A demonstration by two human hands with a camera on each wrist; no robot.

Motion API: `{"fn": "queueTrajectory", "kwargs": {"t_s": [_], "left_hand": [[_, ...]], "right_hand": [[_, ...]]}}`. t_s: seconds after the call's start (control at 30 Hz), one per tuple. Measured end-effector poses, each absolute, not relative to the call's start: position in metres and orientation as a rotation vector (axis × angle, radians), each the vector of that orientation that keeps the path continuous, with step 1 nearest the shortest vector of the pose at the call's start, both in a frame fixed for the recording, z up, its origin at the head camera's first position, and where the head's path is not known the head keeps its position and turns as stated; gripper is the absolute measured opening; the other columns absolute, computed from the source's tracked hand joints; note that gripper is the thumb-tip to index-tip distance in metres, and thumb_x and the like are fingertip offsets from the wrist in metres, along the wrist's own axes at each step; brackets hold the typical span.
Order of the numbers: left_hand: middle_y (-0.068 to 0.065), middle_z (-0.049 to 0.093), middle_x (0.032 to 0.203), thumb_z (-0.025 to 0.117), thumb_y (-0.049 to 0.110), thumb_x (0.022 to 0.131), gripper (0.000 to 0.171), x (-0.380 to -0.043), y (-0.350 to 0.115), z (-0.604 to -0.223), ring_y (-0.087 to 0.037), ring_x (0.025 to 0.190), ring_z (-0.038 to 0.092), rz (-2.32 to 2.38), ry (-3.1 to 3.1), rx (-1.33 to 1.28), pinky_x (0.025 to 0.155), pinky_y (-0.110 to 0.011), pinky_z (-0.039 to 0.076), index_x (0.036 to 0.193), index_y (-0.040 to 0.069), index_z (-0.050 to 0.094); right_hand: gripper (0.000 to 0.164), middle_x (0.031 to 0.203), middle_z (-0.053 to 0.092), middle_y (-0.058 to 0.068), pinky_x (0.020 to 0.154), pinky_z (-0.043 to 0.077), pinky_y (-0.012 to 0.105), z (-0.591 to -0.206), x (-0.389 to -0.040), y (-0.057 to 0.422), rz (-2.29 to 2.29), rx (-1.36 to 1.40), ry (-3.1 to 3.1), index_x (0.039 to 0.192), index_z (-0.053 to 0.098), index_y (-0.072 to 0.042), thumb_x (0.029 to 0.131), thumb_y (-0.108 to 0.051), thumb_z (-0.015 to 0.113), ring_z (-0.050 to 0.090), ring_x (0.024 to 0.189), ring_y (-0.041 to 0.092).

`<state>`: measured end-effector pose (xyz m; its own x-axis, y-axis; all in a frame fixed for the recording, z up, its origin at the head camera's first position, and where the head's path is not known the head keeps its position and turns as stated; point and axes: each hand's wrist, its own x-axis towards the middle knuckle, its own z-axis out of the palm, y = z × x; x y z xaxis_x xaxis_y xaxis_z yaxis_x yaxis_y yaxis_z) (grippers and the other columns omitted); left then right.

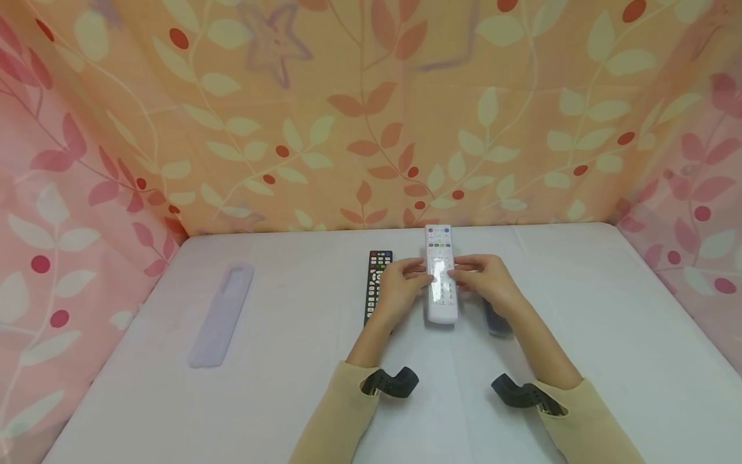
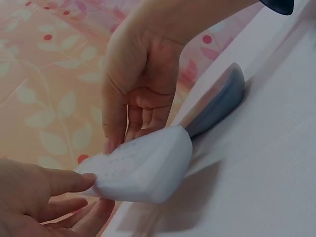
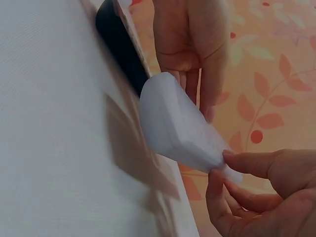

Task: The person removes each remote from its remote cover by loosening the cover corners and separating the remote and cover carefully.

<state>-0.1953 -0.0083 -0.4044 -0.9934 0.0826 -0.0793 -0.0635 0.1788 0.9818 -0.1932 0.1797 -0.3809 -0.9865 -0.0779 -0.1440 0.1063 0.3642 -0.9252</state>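
A white remote control [image 1: 442, 306] is raised above the table between the two hands, with a bright glare on its face. My left hand [image 1: 397, 290] pinches its left edge between thumb and fingers. On the opposite edge, my right hand [image 1: 489, 283] pinches it the same way. Both wrist views show the remote's blunt white end [image 2: 168, 170] off the cloth, its shadow below. A black remote [image 1: 371, 303] with coloured buttons lies left of it, partly behind my left hand. Under my right forearm lies a dark remote [image 1: 496, 321], mostly hidden.
A translucent pale purple sleeve [image 1: 222, 322] with a cut-out near its far end lies on the left of the table. White cloth covers the table [image 1: 278, 399]. Leaf-patterned curtains [image 1: 301, 129] stand behind and at both sides.
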Motion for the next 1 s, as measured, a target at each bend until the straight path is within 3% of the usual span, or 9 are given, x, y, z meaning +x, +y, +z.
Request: {"fn": "queueTrajectory", "kwargs": {"t_s": [0.37,0.8,1.0], "left_hand": [[-0.011,0.076,0.117,0.076,0.005,0.095,0.036,-0.194,-0.008,-0.397,-0.021,0.105,0.075,1.926,2.367,0.048,0.084,-0.03,0.062,0.131,0.002,0.072],[-0.017,0.077,0.118,0.072,-0.006,0.093,0.036,-0.192,-0.004,-0.392,-0.025,0.106,0.076,2.035,2.39,0.097,0.085,-0.028,0.062,0.129,-0.002,0.073],[-0.012,0.077,0.121,0.071,-0.003,0.095,0.036,-0.19,-0.003,-0.388,-0.022,0.108,0.075,2.023,2.415,0.095,0.087,-0.028,0.062,0.131,0.002,0.073]], "right_hand": [[0.052,0.127,0.066,0.034,0.081,0.063,0.029,-0.377,-0.192,0.18,-1.702,0.006,2.427,0.148,0.048,0.009,0.103,-0.009,0.068,0.068,0.078,0.006],[0.05,0.124,0.064,0.037,0.077,0.064,0.03,-0.369,-0.187,0.175,-1.839,0.023,2.404,0.147,0.046,0.009,0.103,-0.002,0.066,0.071,0.072,0.005],[0.045,0.124,0.063,0.034,0.081,0.064,0.032,-0.366,-0.184,0.175,-1.906,0.028,2.374,0.142,0.047,0.011,0.102,0.0,0.065,0.073,0.076,0.006]]}}
